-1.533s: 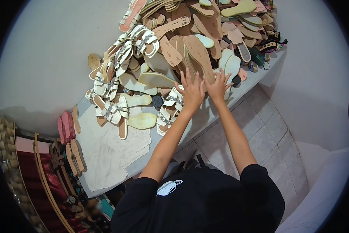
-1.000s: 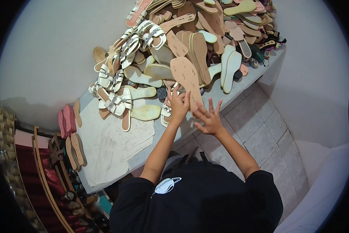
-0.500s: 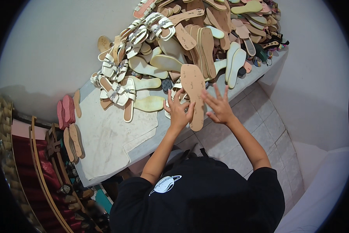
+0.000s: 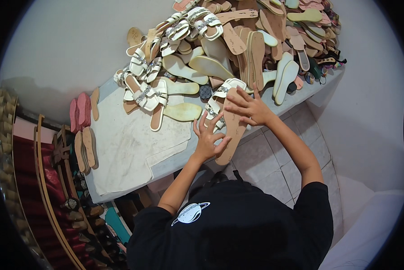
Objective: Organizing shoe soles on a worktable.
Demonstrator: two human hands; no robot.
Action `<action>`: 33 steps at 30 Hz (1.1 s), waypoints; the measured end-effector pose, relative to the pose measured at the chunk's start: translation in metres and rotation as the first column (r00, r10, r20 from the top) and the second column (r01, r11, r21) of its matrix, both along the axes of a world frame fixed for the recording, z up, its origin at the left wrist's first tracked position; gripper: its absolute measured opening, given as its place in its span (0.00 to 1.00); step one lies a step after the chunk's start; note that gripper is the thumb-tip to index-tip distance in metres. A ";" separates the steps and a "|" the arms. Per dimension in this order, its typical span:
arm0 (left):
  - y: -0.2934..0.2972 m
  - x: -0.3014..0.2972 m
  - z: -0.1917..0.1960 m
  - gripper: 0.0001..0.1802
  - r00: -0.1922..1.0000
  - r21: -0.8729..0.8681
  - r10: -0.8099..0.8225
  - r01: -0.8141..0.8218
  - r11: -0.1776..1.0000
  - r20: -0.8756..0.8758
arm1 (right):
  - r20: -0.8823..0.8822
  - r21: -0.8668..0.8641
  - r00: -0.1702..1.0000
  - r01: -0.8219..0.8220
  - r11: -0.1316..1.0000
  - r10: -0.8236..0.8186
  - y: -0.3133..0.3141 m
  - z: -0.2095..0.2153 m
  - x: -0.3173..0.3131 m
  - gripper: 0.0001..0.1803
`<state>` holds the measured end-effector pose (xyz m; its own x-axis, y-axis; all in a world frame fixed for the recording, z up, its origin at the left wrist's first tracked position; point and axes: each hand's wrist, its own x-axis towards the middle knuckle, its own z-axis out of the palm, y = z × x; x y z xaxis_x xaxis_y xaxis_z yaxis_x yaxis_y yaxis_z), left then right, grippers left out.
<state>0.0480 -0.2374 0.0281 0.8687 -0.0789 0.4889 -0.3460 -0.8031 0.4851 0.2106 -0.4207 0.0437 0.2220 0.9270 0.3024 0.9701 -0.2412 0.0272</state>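
A long tan insole (image 4: 232,128) is held up in front of me at the table's near edge, its narrow heel end slanting down toward me. My left hand (image 4: 206,141) pinches the insole's left edge between thumb and index finger, the other fingers raised. Across the insole's upper part my right hand (image 4: 256,111) lies with spread fingers. Just behind, on the table, a white strapped sandal with silvery trim (image 4: 214,105) is partly covered by the insole and my hands. A pale yellowish sole (image 4: 182,112) lies left of that sandal.
A large heap of tan insoles (image 4: 256,54), pale soles (image 4: 286,78) and white sandals (image 4: 141,92) covers the table's far side. Pink soles (image 4: 80,111) and tan soles (image 4: 85,147) stand by its left edge. A shoe rack (image 4: 82,211) is at left; tiled floor (image 4: 265,153) lies beyond the near edge.
The insole has tilted, its heel end swinging left and toward me. My right hand has moved from beside the insole onto its upper part. The whole view has shifted slightly.
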 end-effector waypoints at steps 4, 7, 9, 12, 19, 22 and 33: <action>0.005 -0.011 -0.009 0.10 0.999 -0.024 0.027 -0.028 0.999 -0.017 | -0.029 -0.011 0.992 0.122 0.992 -0.123 0.012 0.003 0.021 0.28; 0.015 -0.012 -0.015 0.12 0.991 -0.044 0.129 -0.131 0.990 -0.043 | 0.029 0.205 0.819 0.556 0.806 -0.573 0.026 0.001 0.022 0.32; 0.026 -0.008 -0.018 0.11 0.974 -0.082 0.220 -0.224 0.971 -0.051 | -0.028 0.237 0.835 0.539 0.808 -0.549 0.037 -0.001 0.007 0.32; 0.038 -0.006 -0.015 0.11 0.953 -0.097 0.301 -0.301 0.949 -0.024 | -0.147 0.280 0.868 0.496 0.822 -0.474 0.053 -0.007 -0.028 0.32; 0.082 -0.024 -0.018 0.10 0.867 -0.140 0.499 -0.495 0.858 -0.008 | -0.464 0.265 0.846 0.416 0.870 -0.263 0.113 -0.040 -0.112 0.38; 0.113 -0.040 -0.021 0.08 0.795 -0.090 0.606 -0.606 0.790 -0.031 | -0.525 0.219 0.826 0.363 0.906 -0.204 0.150 -0.042 -0.132 0.42; 0.251 -0.114 -0.018 0.10 0.668 -0.136 0.732 -0.744 0.655 -0.129 | -0.528 0.164 0.849 0.121 0.979 -0.017 0.299 -0.042 -0.197 0.66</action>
<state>-0.0659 0.0131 0.0096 0.6322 0.6761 0.3785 0.3587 -0.6884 0.6304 0.0139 -0.1221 0.0019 0.4564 0.8423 0.2867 0.8083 -0.2578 -0.5294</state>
